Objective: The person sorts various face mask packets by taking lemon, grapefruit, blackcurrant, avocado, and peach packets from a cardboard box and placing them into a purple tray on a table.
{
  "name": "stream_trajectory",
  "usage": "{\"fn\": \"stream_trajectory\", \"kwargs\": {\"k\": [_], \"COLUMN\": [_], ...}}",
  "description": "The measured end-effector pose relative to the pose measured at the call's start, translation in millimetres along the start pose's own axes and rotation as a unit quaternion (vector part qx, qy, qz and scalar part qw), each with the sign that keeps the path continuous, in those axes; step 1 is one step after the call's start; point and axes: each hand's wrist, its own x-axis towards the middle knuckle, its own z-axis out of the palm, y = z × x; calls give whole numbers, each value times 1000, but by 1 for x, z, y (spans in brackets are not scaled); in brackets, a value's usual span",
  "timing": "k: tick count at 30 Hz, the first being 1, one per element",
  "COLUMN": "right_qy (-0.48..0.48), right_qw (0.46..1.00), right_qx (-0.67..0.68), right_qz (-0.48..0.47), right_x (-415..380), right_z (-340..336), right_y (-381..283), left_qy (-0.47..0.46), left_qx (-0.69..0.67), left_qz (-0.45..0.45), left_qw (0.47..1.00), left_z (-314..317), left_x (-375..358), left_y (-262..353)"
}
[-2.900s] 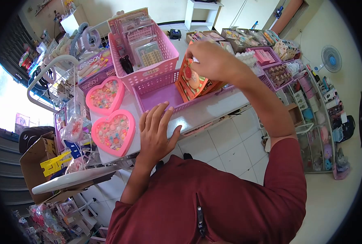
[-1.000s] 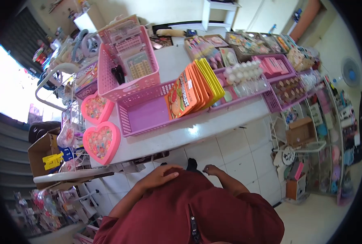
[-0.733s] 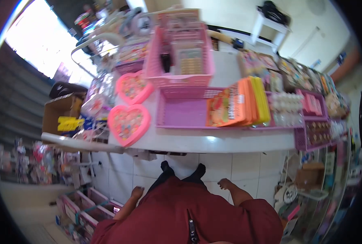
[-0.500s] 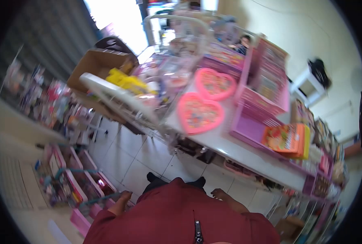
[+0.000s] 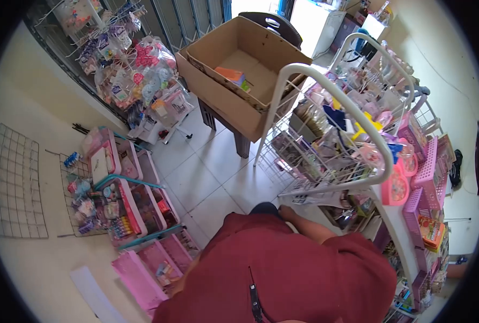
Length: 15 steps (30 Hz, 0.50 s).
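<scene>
My right hand [image 5: 288, 213] hangs low in front of my body, near the foot of a white wire rack [image 5: 325, 188]. Its fingers are too small and shadowed to make out whether they hold anything. A sliver of my left arm shows beside my maroon shirt, but that hand is hidden behind my body. Close to that side stands a pink and blue drawer rack [image 5: 142, 188] filled with small goods. Ahead, a large open cardboard box [image 5: 218, 97] rests on a dark stool [image 5: 241, 144], with an orange packet [image 5: 229, 75] inside.
Packaged accessories [image 5: 153, 81] hang on a stand at the left. The white rack, with a thick curved rim, holds many packets at the right. Behind it are pink heart-shaped cases [image 5: 395, 188] and purple baskets [image 5: 414, 212]. A wire grid [image 5: 18, 183] is on the left wall.
My view has swung left and moved forward, bringing the cardboard box, rack and hanging goods closer. The heart cases have shifted to the right edge. My left hand has gone out of sight.
</scene>
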Motion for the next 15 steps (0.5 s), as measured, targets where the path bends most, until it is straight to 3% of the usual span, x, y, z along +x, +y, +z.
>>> {"fn": "stream_trajectory", "kwargs": {"k": [2,4,8,10,11,13,15], "right_qy": [-15,-155,-226,-245,-248,-118,-150], "right_qw": [1000,966,941,968,967,992,979], "right_qx": [20,189,217,53,59,23,84], "right_qz": [-6,87,130,11,12,-21,-113], "right_x": [20,16,47,102,126,158,179], "right_z": [-13,-54,-93,-75,-69,-76,-126], "right_y": [-37,-97,-183,-195,-202,-234,-268], "left_qy": [5,11,35,50,59,78,106], "left_qx": [-50,-102,-200,-245,-268,-313,-360], "left_qz": [-3,-6,-15,-22,-25,-35,-46], "left_qw": [999,995,979,968,961,946,926], "left_z": [-22,-38,-71,-95,-106,-130,-153], "left_x": [3,17,60,90,108,141,171], "left_y": [-6,-13,-23,-21,-18,-11,3]}}
